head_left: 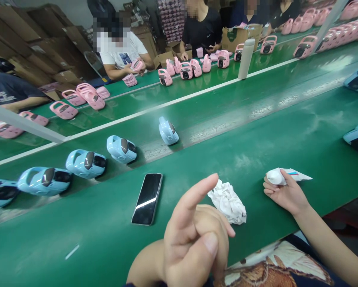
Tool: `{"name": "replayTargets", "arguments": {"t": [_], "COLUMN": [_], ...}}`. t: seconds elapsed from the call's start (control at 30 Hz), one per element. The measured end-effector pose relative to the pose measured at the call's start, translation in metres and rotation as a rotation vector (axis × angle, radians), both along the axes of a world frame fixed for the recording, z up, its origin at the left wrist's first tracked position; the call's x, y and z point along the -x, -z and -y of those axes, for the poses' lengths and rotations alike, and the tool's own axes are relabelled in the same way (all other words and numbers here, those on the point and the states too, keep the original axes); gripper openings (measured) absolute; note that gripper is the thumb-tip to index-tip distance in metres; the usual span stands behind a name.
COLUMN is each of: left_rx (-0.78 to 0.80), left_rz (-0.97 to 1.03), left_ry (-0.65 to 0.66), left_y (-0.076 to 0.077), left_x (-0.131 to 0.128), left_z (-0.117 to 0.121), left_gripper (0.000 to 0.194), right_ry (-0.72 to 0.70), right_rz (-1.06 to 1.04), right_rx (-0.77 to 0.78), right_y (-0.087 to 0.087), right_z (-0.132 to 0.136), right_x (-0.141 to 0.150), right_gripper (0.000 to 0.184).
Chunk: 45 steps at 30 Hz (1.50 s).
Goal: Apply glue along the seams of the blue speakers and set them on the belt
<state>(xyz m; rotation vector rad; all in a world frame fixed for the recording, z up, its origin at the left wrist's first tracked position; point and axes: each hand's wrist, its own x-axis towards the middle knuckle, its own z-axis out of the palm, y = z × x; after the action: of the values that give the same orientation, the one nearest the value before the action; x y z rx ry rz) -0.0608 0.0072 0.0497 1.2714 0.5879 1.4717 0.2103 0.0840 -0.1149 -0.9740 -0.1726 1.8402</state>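
Observation:
My left hand [196, 239] is raised in the foreground, its index finger stretched out and its little finger partly extended. The thumb rests across the bent fingers, and I see nothing held there. Behind this hand, a crumpled white cloth or tissue [229, 203] lies on the green work surface [101, 243], partly covered by the fingers. Off to the right, my right hand [289, 193] is closed around a white squeeze tube [301, 176] with a blue and red mark. The tube lies roughly sideways, its broad cap end to the left and its flat end to the right.
A black phone [147, 199] and a small pale strip [72, 252] lie on the surface. Light-blue handled devices [86, 164] line the belt beyond. Past a white rail, a pale bottle [247, 59] and pink devices [186, 71] stand before several co-workers [125, 52].

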Motion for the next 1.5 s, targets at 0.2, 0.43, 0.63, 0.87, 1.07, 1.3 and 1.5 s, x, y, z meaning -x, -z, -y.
{"name": "replayTargets", "arguments": {"t": [0.2,0.43,0.63,0.87,1.07,1.3,1.5], "left_rx": [0.042,0.053,0.061,0.051,0.044,0.001,-0.028], "left_rz": [0.009,0.020,0.017,0.021,0.025,0.013,-0.001], "left_ry": [-0.001,0.000,-0.027,-0.018,0.003,0.006,0.004], "left_y": [0.0011,-0.0015,-0.0027,-0.0035,-0.0043,-0.0036,-0.0038], "left_x": [0.0003,0.0026,0.0009,0.0002,0.0001,0.0007,-0.0003], "left_z": [0.0005,0.0004,-0.0007,0.0008,-0.0004,-0.0014,-0.0012], "left_gripper": [0.047,0.044,0.044,0.043,0.041,0.041,0.040], "right_ry": [0.009,0.019,0.017,0.016,0.019,0.019,0.017], "right_rz": [-0.021,-0.037,-0.043,-0.060,-0.071,-0.072,-0.070], "right_rx": [0.010,0.022,0.025,0.026,0.027,0.028,0.027], "right_y": [-0.0012,-0.0026,-0.0012,-0.0006,-0.0001,-0.0004,-0.0003], "right_z": [0.0007,0.0012,0.0006,-0.0010,-0.0007,-0.0012,-0.0010], "right_x": [0.0004,-0.0012,-0.0027,-0.0022,-0.0026,-0.0024,-0.0027], "right_gripper": [0.026,0.027,0.027,0.029,0.027,0.028,0.028]}}
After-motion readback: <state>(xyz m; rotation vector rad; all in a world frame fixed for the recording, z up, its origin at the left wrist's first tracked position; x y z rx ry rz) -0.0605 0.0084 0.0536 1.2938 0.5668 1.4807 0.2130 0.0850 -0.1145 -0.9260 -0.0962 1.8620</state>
